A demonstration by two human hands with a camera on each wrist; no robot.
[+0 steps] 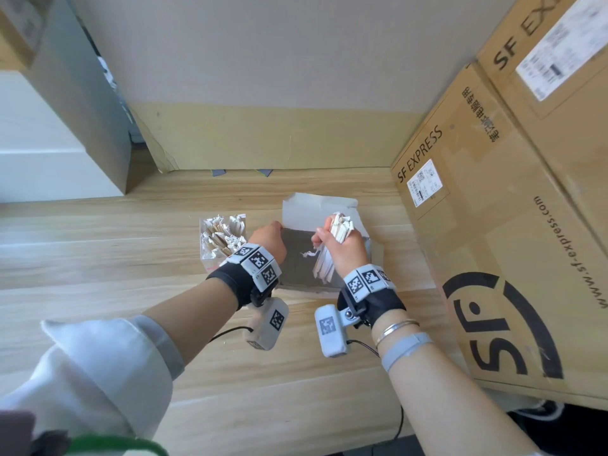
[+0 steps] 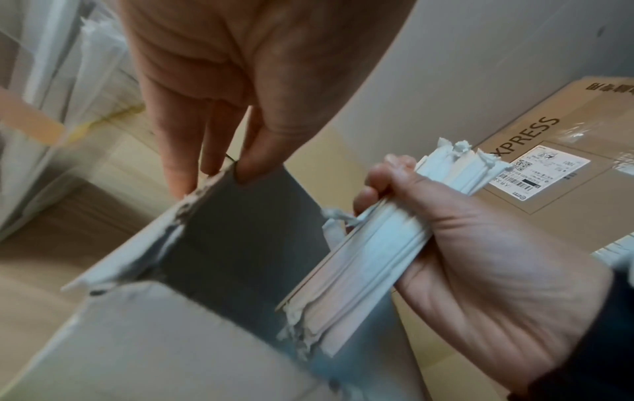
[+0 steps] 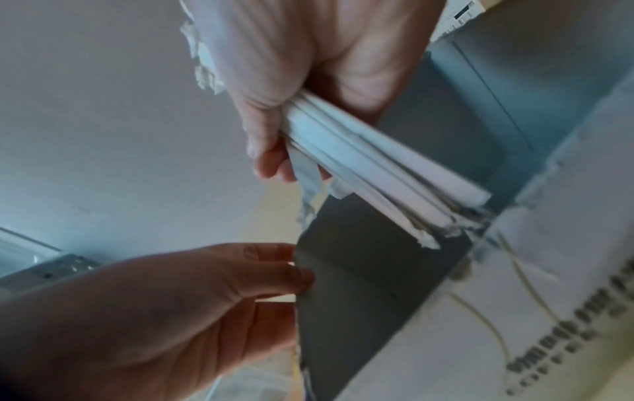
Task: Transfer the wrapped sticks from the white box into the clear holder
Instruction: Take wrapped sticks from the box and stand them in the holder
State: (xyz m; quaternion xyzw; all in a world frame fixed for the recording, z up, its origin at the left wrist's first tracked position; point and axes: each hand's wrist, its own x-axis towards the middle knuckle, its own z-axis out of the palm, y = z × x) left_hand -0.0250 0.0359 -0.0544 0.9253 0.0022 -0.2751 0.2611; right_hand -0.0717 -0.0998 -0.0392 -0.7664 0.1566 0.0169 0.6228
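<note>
The white box (image 1: 297,258), torn open with a grey inside, stands on the wooden table. My left hand (image 1: 268,240) pinches its left wall (image 2: 219,195) at the top edge. My right hand (image 1: 342,248) grips a bundle of white paper-wrapped sticks (image 1: 332,248) above the open box, lower ends still over the box's mouth. The bundle (image 2: 363,260) shows slanted in my fist in the left wrist view, and the same bundle (image 3: 374,165) fans out in the right wrist view. The clear holder (image 1: 222,238) stands left of the box, with several wrapped sticks in it.
Large brown SF Express cartons (image 1: 493,225) stand close on the right of the box. A cardboard sheet (image 1: 263,139) leans against the wall behind. A grey cabinet (image 1: 79,103) stands at far left. Bare wooden tabletop (image 1: 98,245) lies left of the holder.
</note>
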